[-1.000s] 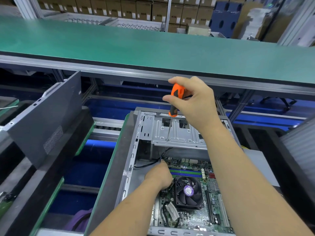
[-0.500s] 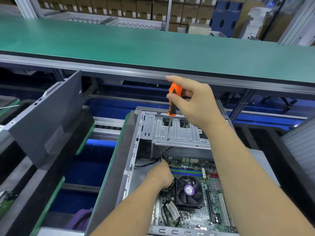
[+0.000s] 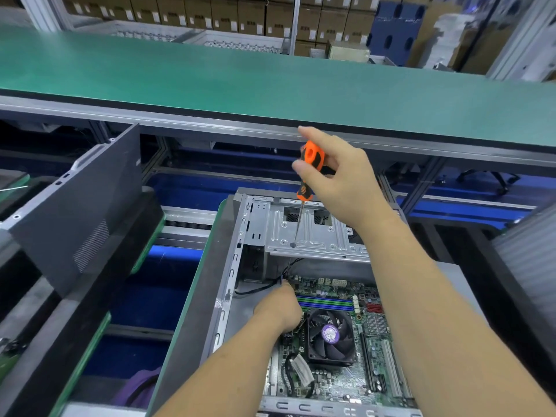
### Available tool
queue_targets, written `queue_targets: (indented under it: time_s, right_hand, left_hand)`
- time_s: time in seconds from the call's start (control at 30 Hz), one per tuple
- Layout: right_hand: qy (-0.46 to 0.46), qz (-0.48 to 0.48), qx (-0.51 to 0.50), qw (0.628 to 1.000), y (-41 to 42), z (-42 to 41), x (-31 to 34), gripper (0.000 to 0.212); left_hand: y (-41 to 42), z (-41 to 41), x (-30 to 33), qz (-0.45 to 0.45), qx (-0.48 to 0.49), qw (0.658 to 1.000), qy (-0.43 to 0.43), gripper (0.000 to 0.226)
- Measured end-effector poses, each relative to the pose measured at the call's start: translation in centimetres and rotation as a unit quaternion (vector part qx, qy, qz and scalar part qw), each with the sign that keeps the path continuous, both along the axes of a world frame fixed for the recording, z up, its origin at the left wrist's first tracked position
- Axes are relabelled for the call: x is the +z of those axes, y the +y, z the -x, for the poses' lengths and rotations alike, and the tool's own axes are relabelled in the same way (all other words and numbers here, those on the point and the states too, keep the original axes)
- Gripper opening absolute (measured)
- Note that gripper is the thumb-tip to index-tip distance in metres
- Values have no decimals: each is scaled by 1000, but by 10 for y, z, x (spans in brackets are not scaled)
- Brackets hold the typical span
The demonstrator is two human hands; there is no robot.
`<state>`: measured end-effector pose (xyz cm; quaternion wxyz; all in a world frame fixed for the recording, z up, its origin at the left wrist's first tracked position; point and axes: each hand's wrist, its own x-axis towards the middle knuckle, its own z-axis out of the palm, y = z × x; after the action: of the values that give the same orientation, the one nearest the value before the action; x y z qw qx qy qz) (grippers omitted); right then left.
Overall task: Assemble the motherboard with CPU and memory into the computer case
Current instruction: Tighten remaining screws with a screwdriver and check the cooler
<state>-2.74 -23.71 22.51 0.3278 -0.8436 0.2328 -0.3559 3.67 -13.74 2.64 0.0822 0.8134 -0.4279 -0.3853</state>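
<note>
Now, compared with a second ago, my right hand [image 3: 346,182] has loosened on the screwdriver [image 3: 310,170]: the index finger that lay over the orange handle's top is lifted and stretched out, and thumb and fingers pinch the handle lightly instead of wrapping it. The shaft has barely moved; its tip sits on the drive cage [image 3: 313,233], at the far end of the case [image 3: 228,266].

I read this as re-gripping to spin the driver, so a screw is probably being turned there, though I cannot see the screw itself.

My left hand [image 3: 279,308] has stayed put, down inside the case at the motherboard's [image 3: 340,380] far-left corner, just beside the fan [image 3: 329,335] and the memory sticks [image 3: 325,303]. Its fingers are curled under and hidden; they seem to hold a black cable [image 3: 255,289], but I cannot tell for sure.

The motherboard already lies flat in the case, with fan and memory fitted.
</note>
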Motion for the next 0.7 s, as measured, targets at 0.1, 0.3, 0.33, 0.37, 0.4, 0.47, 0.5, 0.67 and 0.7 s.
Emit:
queue_targets:
  time_s: [0.1,0.3,0.33,0.37,0.4,0.47,0.5,0.67,0.7]
  right_hand:
    - [-18,-27,15,999,-2,4,1,52]
    - [-16,-7,-7,1000,-3,2,-1,48]
    - [-13,-8,6,1000,-3,2,-2,49]
    - [-16,-19,18,1000,-2,3,-2,50]
    - [-19,-26,25,999,-3,4,-1,51]
    - [-25,-11,6,1000,-4,4,-1,48]
    - [-24,5,-13,1000,-5,4,-2,46]
    - [-15,15,-8,1000,0,4,-4,47]
    - [-15,4,13,1000,1,4,-4,48]
  left_hand:
    - [0,0,0,-1,-9,1000,-13,78]
    - [1,2,1,-11,-49,996,-75,76]
    - [1,2,2,-9,-54,995,-83,76]
    - [1,2,2,-8,-56,994,-88,76]
    - [2,2,2,-8,-59,994,-93,76]
    - [3,2,4,-12,-66,992,-102,76]
    - [3,2,4,-14,-69,992,-107,76]
    - [3,2,4,-14,-70,991,-116,76]
    - [3,2,3,-14,-71,991,-116,77]
